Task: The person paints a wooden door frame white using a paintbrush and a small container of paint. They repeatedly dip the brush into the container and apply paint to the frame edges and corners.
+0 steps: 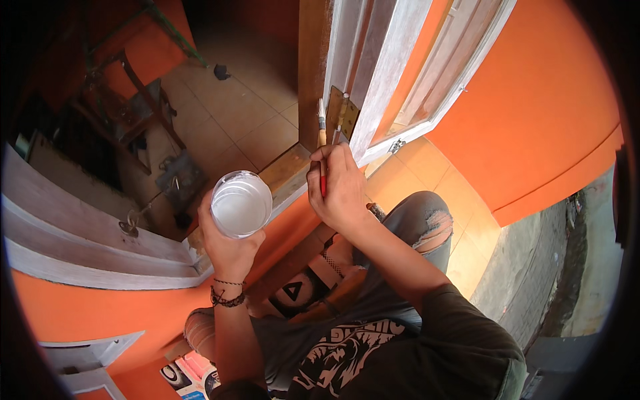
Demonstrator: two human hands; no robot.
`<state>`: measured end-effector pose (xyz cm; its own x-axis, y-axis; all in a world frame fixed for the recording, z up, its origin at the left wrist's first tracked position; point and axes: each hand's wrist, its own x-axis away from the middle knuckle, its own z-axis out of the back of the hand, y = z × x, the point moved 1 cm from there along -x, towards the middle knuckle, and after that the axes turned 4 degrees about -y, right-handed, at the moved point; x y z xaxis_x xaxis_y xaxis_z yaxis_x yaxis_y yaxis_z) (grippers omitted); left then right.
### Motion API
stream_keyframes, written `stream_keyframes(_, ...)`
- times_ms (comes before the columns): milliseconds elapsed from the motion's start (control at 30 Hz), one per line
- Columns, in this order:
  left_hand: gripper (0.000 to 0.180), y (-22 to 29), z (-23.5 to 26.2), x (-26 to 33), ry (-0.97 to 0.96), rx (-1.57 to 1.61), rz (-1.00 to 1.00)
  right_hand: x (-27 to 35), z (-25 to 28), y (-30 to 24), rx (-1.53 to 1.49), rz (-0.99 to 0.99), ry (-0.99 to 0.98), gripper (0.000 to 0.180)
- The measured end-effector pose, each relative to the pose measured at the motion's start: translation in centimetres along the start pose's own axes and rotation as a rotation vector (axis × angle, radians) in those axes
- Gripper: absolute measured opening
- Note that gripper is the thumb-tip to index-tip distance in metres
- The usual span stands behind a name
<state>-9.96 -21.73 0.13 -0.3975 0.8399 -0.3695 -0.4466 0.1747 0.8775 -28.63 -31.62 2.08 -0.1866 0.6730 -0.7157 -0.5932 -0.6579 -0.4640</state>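
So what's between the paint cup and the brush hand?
Head view: nothing lies between the paint cup in the left hand and the right hand; only the wooden sill shows behind.

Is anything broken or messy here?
Nothing is spilled. The white paint on the window frame looks patchy and streaky, and the jeans are ripped at the knee.

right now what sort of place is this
Probably a house doorway under repainting: orange walls, a tiled floor, and a whitewashed door frame with a brass hinge. The right hand holds a paintbrush; the left hand a cup of white paint.
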Motion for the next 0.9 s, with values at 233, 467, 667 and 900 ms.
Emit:
stream_keyframes(233, 0.088, 0.2, -0.1, 0.1, -0.011, 0.009, 0.029, -0.1, -0.5, 0.3, 0.005, -0.069, -0.053, 0.028)
stream_keyframes(467, 0.088, 0.1, 0.0, 0.1, -0.001, -0.008, 0.043, -2.1, 0.2, -1.5, 0.009, -0.009, 0.055, 0.028)
stream_keyframes(667, 0.089, 0.2, 0.1, 0.1, -0.016, 0.011, 0.038, -0.1, -0.5, -1.1, 0.035, -0.061, -0.042, 0.027)
stream_keyframes(900, 0.088, 0.4, -0.1, -0.1, -0.016, -0.021, 0.030, -0.3, -1.5, 0.6, 0.047, -0.058, -0.046, 0.029)
